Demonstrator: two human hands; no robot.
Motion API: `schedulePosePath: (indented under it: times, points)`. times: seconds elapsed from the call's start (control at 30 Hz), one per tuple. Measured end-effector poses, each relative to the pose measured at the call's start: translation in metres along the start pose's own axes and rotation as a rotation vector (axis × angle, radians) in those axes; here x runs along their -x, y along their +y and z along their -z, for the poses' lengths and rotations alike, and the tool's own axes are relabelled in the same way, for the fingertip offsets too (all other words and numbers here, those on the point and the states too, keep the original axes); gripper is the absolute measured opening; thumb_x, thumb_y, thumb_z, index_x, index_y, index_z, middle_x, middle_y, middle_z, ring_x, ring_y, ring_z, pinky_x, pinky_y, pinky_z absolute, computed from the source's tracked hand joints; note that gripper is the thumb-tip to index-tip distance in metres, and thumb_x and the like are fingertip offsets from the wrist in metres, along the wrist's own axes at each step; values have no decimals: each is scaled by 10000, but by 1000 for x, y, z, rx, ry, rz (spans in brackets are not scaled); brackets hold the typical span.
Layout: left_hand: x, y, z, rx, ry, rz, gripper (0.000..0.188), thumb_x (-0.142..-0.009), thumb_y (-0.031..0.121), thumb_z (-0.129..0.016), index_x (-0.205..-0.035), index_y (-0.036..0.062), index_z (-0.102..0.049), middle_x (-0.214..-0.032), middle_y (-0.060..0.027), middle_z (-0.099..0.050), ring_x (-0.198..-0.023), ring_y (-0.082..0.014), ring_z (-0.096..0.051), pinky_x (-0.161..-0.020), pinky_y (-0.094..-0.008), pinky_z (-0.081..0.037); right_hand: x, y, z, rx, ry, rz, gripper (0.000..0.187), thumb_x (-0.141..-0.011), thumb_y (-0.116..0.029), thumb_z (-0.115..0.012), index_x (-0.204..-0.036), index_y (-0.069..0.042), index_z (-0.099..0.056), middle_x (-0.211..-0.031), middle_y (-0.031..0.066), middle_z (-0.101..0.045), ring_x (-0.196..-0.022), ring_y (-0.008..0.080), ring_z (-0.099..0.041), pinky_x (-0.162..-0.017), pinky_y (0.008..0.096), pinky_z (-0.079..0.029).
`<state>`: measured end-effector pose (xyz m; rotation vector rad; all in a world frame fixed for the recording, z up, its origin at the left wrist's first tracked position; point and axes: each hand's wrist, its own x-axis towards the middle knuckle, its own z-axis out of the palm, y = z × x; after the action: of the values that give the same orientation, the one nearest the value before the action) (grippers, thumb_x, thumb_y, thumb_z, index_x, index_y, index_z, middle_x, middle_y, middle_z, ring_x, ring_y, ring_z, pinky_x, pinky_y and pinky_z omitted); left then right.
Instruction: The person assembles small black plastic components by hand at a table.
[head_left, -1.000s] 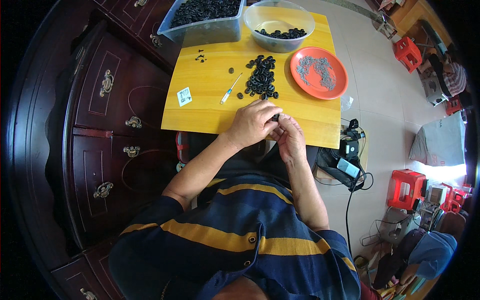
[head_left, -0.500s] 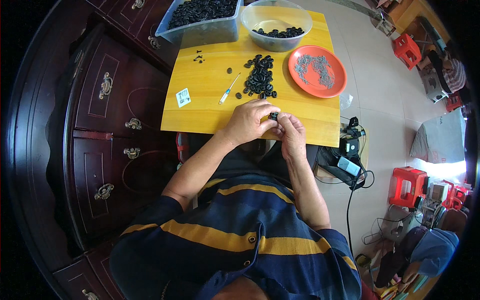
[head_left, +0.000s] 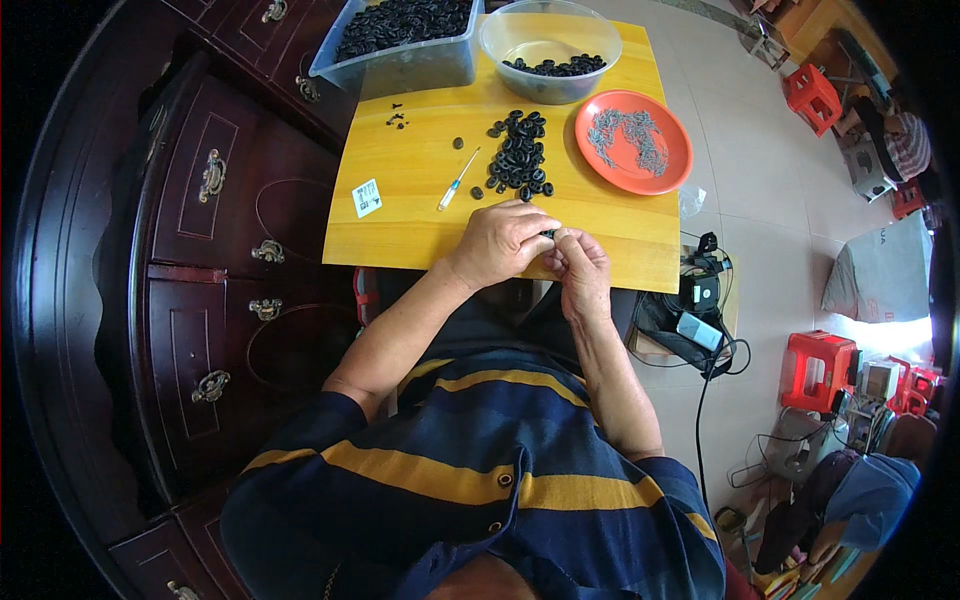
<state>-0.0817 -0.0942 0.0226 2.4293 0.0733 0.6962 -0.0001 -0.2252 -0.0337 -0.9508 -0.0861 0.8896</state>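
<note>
Between the fingertips of both hands, above the table's near edge, is a small black oval part (head_left: 548, 234), mostly hidden by the fingers. My left hand (head_left: 502, 242) pinches it from the left. From the right, my right hand (head_left: 582, 268) holds it between thumb and finger. Just beyond my hands lies a pile of black oval parts (head_left: 517, 152). To the pile's right is a red plate (head_left: 682, 150) with many thin grey metal pins (head_left: 632, 138). A small screwdriver (head_left: 458, 180) with a clear and blue handle lies left of the pile.
On the yellow table (head_left: 400, 225) stand a blue-tinted bin (head_left: 415, 72) and a clear round bowl (head_left: 552, 88), both holding black parts. A white label card (head_left: 367, 197) and black scraps (head_left: 398, 119) lie left. Dark wooden drawers (head_left: 215, 260) flank the table; cables and a box sit right.
The fingers of both hands have closed further over the small black part, so less of it shows. The things on the table stay where they were.
</note>
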Motion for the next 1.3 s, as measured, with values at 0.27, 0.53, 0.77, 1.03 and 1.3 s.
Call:
schedulePosePath:
  times: [0.27,0.53,0.77,1.03,1.3]
  points:
    - [-2,7,-4,81,70,107,226,-772,88,-741,-982,27,-681,-890,-123,-682,-814,-294,-673,-706,-349,-539,1,-2,-1,-8,13,13,105,-931,-154,-627,-918,-56,-665,-780,-28,-619,-675,49,-537,-630,205,-436]
    - [-5,4,-7,-72,55,-2,210,-748,80,-742,-941,37,-673,-880,-114,-675,-813,-300,-664,-694,-353,-537,1,-1,-4,-101,51,22,66,-921,-128,-630,-914,-66,-649,-798,-33,-613,-693,49,-533,-648,204,-428]
    - [-5,4,-9,-38,88,-41,201,-739,71,-743,-923,28,-675,-880,-115,-678,-799,-302,-665,-684,-359,-538,0,-2,-4,-106,60,20,64,-918,-125,-621,-897,-67,-639,-757,-41,-577,-672,50,-508,-632,205,-422]
    - [-7,3,-7,-51,92,2,194,-759,78,-734,-936,29,-673,-887,-120,-678,-811,-301,-673,-691,-366,-543,-3,-1,-10,-127,67,5,75,-931,-148,-609,-905,-83,-637,-776,-51,-566,-684,44,-506,-645,204,-429]
    - [-5,0,-9,8,115,11,193,-793,110,-701,-970,41,-668,-908,-123,-657,-838,-313,-656,-719,-382,-535,-3,1,-4,23,65,82,117,-970,-192,-592,-946,-83,-627,-765,-66,-531,-662,21,-454,-602,175,-369]
